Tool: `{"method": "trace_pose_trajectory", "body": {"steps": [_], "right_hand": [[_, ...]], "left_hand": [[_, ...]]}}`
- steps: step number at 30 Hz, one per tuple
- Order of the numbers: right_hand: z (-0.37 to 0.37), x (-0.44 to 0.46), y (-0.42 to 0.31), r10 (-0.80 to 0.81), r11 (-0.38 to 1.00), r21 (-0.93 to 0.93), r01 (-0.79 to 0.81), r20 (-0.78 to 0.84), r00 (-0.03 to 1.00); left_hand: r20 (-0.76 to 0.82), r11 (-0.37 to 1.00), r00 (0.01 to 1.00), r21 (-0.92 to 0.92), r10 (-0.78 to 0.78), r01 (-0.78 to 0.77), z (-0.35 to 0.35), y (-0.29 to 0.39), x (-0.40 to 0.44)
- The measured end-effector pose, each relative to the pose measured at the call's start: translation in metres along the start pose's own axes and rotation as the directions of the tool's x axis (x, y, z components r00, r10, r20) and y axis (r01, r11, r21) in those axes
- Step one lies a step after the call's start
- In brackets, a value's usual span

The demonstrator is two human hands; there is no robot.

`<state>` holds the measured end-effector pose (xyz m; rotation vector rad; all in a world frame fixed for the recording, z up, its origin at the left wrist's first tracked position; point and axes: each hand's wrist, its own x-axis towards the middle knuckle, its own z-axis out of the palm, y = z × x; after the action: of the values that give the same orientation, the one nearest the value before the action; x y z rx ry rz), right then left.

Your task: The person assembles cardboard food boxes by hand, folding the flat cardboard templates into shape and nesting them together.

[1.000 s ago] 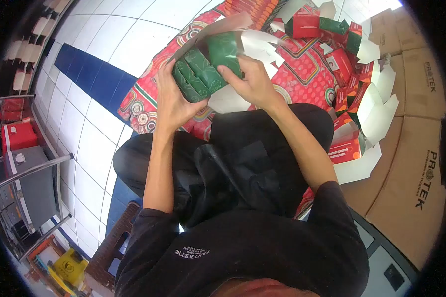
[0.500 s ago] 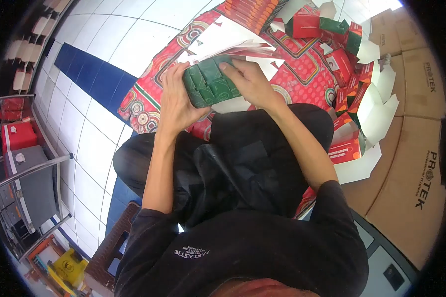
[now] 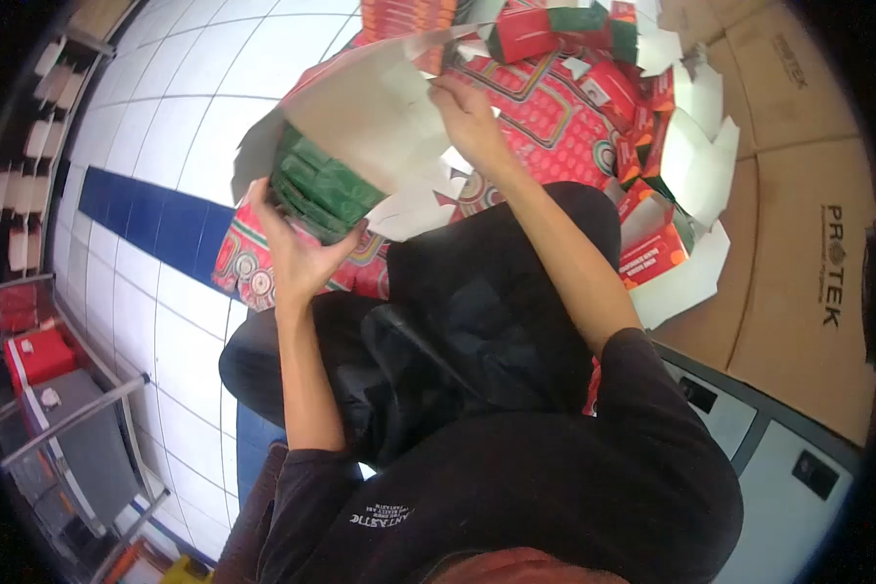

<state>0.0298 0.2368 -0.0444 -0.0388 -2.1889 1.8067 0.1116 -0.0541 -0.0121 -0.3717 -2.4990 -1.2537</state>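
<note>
My left hand (image 3: 300, 248) grips a green carton (image 3: 326, 185) from below and at its left side, with thumb and fingers around it. The carton's patterned green panels are folded, with gaps between the flaps. Behind the green part spreads a wide pale cardboard sheet (image 3: 365, 107), slightly blurred. It seems to belong to the same carton, though the join is partly hidden. At the sheet's right edge, my right hand (image 3: 474, 127) has its fingertips closed on the cardboard. Both hands are above the red patterned mat, in front of my crossed legs.
Several opened red and green cartons (image 3: 642, 146) lie along the right of the red mat (image 3: 526, 107). Large brown boxes (image 3: 798, 292) stand beyond them. Orange-red stacked pieces (image 3: 404, 19) sit at the top. A metal-framed rack (image 3: 78, 419) is at the left, over white floor tiles (image 3: 180, 331).
The green carton has moved left and tilted. My right hand has left its green face and now pinches the edge of a pale sheet raised behind it. The camera view has shifted.
</note>
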Motion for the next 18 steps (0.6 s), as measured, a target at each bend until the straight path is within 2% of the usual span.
{"method": "trace_pose_trajectory", "body": {"steps": [2,3,4,5,7,11,13,14,16,18], "right_hand": [[-0.003,-0.001,-0.003,-0.02,0.999,0.028,0.019,0.016,1.0],[-0.004,-0.003,-0.006,-0.03,1.0,0.009,0.03,0.07,0.997],[-0.005,-0.004,-0.01,-0.04,0.999,-0.007,0.041,0.127,0.991],[-0.004,-0.006,-0.013,-0.043,0.999,-0.009,0.045,0.121,0.992],[-0.003,-0.009,-0.022,-0.043,0.988,-0.144,0.046,0.022,0.999],[-0.003,-0.013,-0.023,-0.056,0.964,-0.26,0.046,-0.035,0.998],[-0.008,-0.008,-0.019,-0.016,0.934,-0.353,0.055,0.112,0.994],[-0.007,-0.007,-0.016,-0.016,0.936,-0.348,0.055,0.113,0.993],[-0.007,-0.007,-0.016,0.048,0.983,-0.181,-0.032,0.081,0.996],[-0.004,-0.007,-0.015,0.039,0.99,-0.14,-0.031,0.055,0.998]], "left_hand": [[0.013,0.999,1.0,-0.05,-0.006,0.006,0.0,0.0,-0.003],[0.017,0.996,1.0,-0.082,-0.024,0.025,-0.001,0.001,-0.003],[0.02,0.999,1.0,-0.039,0.018,-0.017,-0.001,0.003,-0.002],[0.022,0.999,0.999,-0.043,0.025,-0.024,0.0,0.001,-0.002],[0.005,0.998,0.999,-0.048,0.034,-0.034,0.001,0.0,-0.002],[0.025,0.999,1.0,-0.046,0.014,-0.013,0.001,0.003,-0.004],[0.059,0.997,0.998,-0.079,0.006,-0.001,0.001,-0.005,-0.005],[0.07,0.996,0.998,-0.087,0.003,0.003,0.001,-0.009,-0.006],[0.084,0.991,0.996,-0.131,-0.002,0.013,0.003,-0.007,-0.007],[0.075,0.988,0.997,-0.152,-0.025,0.036,0.005,-0.002,-0.006]]}}
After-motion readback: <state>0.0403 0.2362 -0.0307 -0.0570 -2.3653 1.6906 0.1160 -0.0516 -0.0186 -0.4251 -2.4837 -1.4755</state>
